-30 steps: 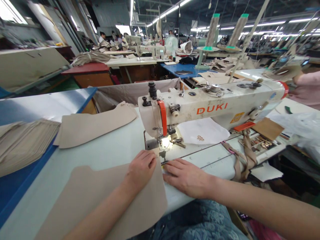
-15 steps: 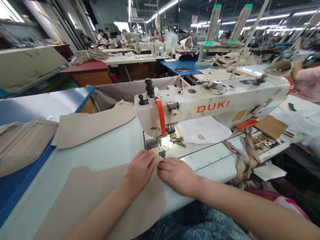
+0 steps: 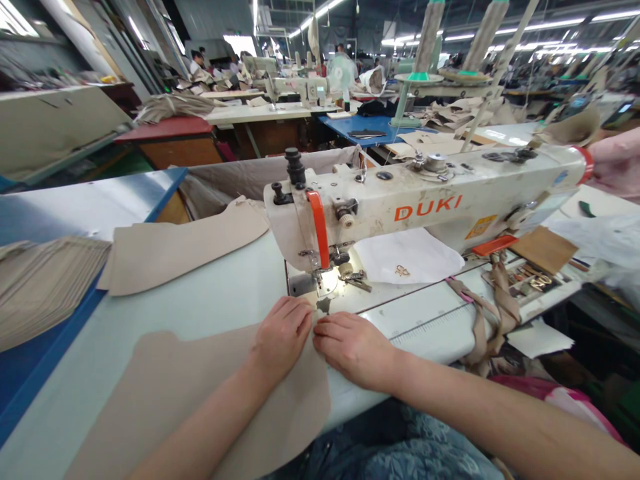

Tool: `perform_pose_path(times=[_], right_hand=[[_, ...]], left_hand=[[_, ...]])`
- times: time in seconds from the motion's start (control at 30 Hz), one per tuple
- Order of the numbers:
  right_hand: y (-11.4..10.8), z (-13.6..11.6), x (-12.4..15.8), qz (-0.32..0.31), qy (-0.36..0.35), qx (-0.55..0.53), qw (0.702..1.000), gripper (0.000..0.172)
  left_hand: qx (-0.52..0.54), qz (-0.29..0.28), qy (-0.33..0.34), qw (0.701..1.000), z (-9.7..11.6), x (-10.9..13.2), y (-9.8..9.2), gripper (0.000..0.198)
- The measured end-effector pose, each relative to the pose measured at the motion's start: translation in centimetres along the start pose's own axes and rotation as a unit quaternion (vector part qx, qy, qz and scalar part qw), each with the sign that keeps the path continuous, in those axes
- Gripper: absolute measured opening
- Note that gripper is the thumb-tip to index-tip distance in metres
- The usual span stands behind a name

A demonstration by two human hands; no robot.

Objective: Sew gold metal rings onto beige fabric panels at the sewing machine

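A large beige fabric panel [image 3: 190,373] lies flat on the pale machine bed, its narrow end just in front of the needle area. My left hand [image 3: 283,340] is closed on the panel's far edge, fingers bent and pressed together. Close beside it, my right hand [image 3: 353,350] pinches the same edge from the right. The fingertips nearly meet, and the cloth between them is mostly hidden. Just beyond stands the sewing machine [image 3: 425,207], marked DUKI, its lamp shining on the presser foot [image 3: 327,283].
Another beige panel [image 3: 190,250] lies left of the machine head, near a stack of cut pieces [image 3: 50,290]. A white sheet [image 3: 407,257] with small metal rings rests under the arm. Fabric strips [image 3: 500,310] hang at the right. A co-worker's pink sleeve [image 3: 620,163] is beyond.
The camera view has shifted slightly. Both my hands keep their grip at nearly the same spot on the panel. At far right, the co-worker's arm and the beige cloth have moved.
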State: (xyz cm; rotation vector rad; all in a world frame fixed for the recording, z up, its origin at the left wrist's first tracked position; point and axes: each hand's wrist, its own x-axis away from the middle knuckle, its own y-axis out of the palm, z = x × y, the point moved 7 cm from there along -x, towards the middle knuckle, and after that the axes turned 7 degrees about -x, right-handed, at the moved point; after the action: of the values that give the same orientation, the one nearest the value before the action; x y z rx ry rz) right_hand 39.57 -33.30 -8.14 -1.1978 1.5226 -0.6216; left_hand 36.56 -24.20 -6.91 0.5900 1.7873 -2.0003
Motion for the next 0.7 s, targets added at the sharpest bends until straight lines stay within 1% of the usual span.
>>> perform_pose_path(times=[0.17,0.3,0.4,0.7], right_hand=[[-0.15,-0.12,0.03,0.001,0.001,0.0,1.0,0.022],[-0.19,-0.11,-0.02,-0.002,0.003,-0.001,1.0,0.023],[-0.11,-0.1,-0.06,-0.004,0.003,0.0,1.0,0.022],[-0.07,-0.02,0.06,0.006,0.0,-0.004,1.0,0.019]], left_hand=[[-0.01,0.008,0.018,1.0,0.28,-0.02,-0.17,0.017],[-0.015,0.006,0.02,1.0,0.41,-0.12,-0.11,0.016],[-0.019,0.011,0.029,0.999,0.54,-0.15,-0.06,0.018],[-0.012,0.021,0.016,1.0,0.26,-0.08,-0.27,0.015]])
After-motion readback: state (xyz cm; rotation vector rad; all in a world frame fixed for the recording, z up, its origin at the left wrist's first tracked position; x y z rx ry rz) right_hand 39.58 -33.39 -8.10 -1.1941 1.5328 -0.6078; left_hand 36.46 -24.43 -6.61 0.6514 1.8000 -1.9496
